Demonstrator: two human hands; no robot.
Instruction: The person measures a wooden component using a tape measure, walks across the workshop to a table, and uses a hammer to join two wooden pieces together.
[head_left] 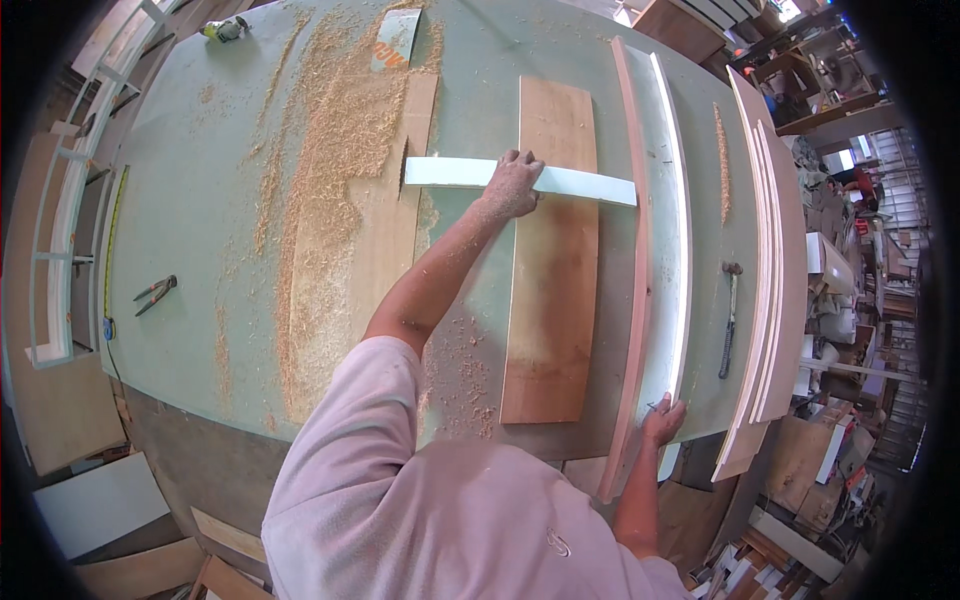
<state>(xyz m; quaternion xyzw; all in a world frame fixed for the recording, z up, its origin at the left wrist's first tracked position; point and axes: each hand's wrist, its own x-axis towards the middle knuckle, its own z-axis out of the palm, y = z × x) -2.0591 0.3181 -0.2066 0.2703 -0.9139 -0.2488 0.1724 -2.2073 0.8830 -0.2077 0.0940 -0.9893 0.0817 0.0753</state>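
Note:
My left hand is closed over a short white strip that lies crosswise above a brown wooden board. The strip's right end meets a long reddish wooden edge; its left end reaches over a pale plank covered with shavings. At the near end of a long white trough-like piece, my right hand has its fingers drawn together. A small dark thin thing shows at those fingertips, too small to name.
Wood shavings cover the left-middle of the green table. Pincers, a yellow tape measure and a green power tool lie left. On the right are a hammer and stacked long boards.

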